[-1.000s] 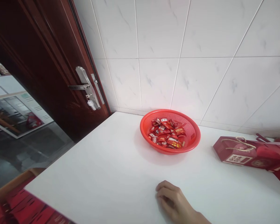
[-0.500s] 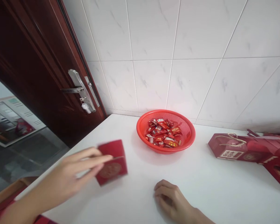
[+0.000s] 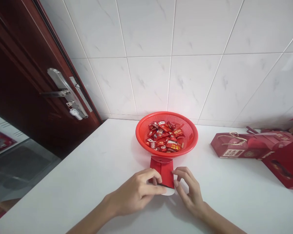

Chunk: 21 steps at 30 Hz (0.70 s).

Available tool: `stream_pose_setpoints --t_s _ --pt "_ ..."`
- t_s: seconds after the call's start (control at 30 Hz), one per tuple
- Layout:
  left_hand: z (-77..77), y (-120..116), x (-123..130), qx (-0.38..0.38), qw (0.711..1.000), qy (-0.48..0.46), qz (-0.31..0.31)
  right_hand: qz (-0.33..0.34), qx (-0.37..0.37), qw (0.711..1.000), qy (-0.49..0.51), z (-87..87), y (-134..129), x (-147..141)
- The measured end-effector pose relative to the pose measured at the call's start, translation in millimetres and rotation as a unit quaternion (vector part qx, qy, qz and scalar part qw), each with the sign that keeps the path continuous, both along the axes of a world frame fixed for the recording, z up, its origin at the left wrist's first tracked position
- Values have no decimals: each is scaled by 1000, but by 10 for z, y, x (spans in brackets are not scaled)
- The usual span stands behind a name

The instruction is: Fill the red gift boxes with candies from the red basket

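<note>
A small red paper gift box (image 3: pixel 165 172) is on the white table just in front of the basket, between my hands. Its far end shows a rounded flap with a small hole, and a pale flap juts out at the near end. My left hand (image 3: pixel 139 188) grips the box's near left part, fingers curled over the near opening. From the other side, my right hand (image 3: pixel 189 190) has thumb and forefinger against the right edge. Right behind the box, a red plastic basket (image 3: pixel 140 135) holds several red-wrapped sweets (image 3: pixel 164 133).
Dark red gift boxes with a rope handle (image 3: pixel 234 148) lie at the right, beside a larger red box with an oval cutout (image 3: pixel 285 169). A tiled wall (image 3: pixel 148 81) closes off the table's back. A brown door (image 3: pixel 21 65) with keys in its lock stands left.
My left hand has carried the red box rightward to just before the basket, and a flap now stands open. My right hand has risen from the table to the box. The view has shifted right.
</note>
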<state>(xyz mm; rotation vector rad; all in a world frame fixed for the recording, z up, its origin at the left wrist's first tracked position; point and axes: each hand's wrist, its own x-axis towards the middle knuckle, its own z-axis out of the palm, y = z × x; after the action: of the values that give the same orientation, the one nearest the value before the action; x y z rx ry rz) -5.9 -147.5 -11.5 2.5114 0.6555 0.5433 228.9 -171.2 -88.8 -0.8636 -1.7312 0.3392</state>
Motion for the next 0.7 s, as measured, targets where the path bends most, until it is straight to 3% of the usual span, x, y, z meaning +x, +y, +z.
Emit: stream_pose_setpoints --t_s 0.2,0.37,0.53,0.7 --pt "64 160 -27 -130 987 -91 25 -10 43 997 -70 226 101 7" --pt "143 345 7 -163 978 -85 100 65 -31 978 -196 455 267 21" --pt "248 439 28 -183 981 -1 65 113 -98 948 -281 674 334 10" --pt "348 494 -29 -175 980 90 12 74 -113 926 -352 792 331 -73"
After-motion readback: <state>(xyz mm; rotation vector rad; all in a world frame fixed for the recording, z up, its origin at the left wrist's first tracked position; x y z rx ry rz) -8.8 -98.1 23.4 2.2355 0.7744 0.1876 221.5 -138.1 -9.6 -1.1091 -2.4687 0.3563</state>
